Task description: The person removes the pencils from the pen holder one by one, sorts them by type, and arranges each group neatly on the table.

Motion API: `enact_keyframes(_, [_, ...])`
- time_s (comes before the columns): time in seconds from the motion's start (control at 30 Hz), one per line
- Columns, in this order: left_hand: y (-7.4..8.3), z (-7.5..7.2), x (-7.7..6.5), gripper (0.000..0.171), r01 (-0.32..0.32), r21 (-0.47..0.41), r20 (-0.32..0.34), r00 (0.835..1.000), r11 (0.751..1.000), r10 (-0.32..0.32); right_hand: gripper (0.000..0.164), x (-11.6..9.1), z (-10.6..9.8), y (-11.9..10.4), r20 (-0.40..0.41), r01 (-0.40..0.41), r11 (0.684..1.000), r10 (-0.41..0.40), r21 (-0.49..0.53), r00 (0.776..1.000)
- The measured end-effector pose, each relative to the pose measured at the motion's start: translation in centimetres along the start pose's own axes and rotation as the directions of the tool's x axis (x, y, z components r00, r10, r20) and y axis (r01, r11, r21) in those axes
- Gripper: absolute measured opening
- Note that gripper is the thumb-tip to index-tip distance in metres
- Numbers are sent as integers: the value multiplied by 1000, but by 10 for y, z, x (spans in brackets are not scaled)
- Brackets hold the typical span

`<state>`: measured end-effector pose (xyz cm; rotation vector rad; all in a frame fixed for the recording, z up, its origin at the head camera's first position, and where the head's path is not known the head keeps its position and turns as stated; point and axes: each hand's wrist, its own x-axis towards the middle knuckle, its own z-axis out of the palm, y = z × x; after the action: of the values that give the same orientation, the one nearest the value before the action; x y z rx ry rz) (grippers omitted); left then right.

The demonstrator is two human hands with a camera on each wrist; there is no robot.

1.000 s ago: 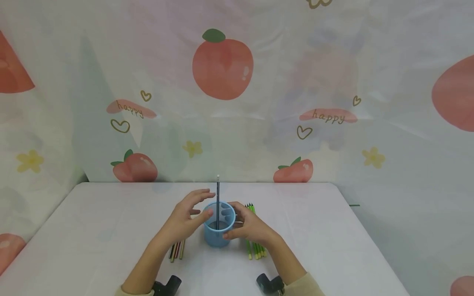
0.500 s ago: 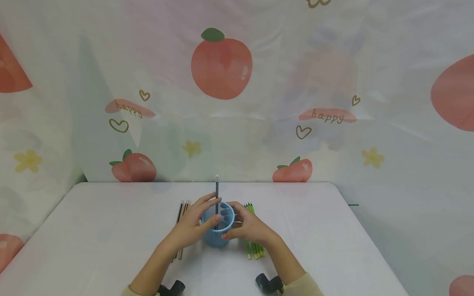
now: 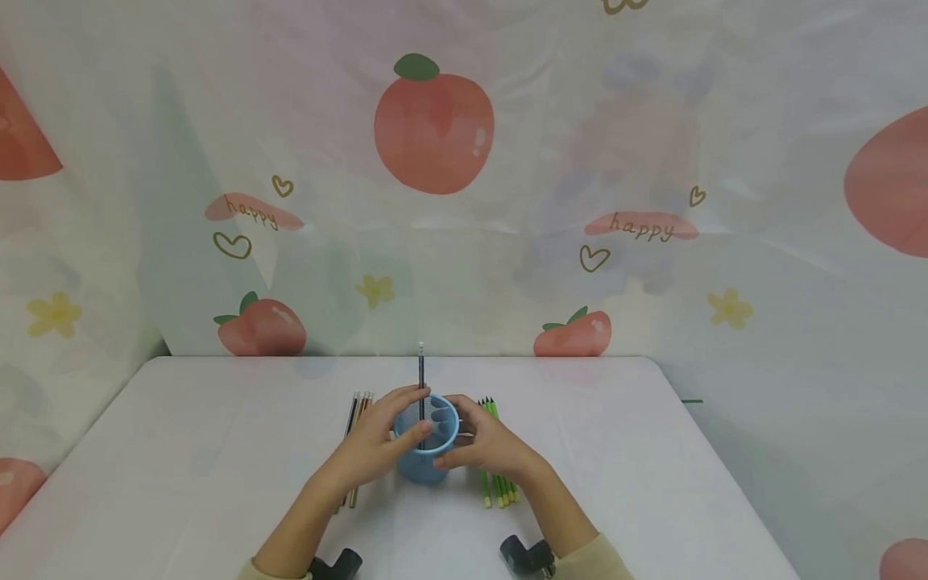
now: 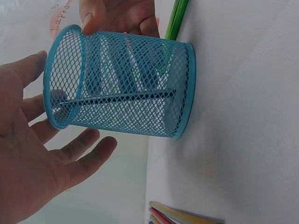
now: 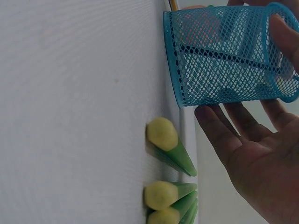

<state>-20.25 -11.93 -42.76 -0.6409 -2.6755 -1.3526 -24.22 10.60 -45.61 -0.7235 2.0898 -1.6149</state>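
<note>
A blue mesh pencil cup stands upright in the middle of the table, with one dark pencil standing in it, its white eraser end up. My right hand holds the cup from the right, thumb on the near side and fingers round the far side. My left hand is at the cup's left, its thumb and index finger reaching over the rim beside the pencil. In the left wrist view, the left fingers are spread and loosely bent near the cup's mesh wall.
Several green pencils with pale yellow ends lie right of the cup, partly under the right hand. Left of it lie several dark and gold pencils, partly hidden by the left hand. A fruit-printed curtain hangs behind the white table.
My left hand has moved right, from beside the cup to over its rim. The pencil's top has shifted slightly left. My right hand has stayed on the cup.
</note>
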Motion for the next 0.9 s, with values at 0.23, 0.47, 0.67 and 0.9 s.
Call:
enact_keyframes(0.23, [4,-5,0,52,8,0,-7,1000,1000,-8,79,0,0,-1,2,-4,1000,4,5,1000])
enact_keyframes(0.47, [10,-10,-1,53,-5,5,-22,1000,1000,5,78,0,0,-2,-8,-12,1000,12,-5,1000])
enact_keyframes(0.67, [16,-14,-2,55,-17,17,-33,999,1000,17,77,0,0,-2,-4,-9,1000,9,-8,1000])
enact_keyframes(0.9, [21,-17,-4,56,-41,20,-40,998,999,42,77,0,0,-2,-7,-11,1000,11,-9,1000])
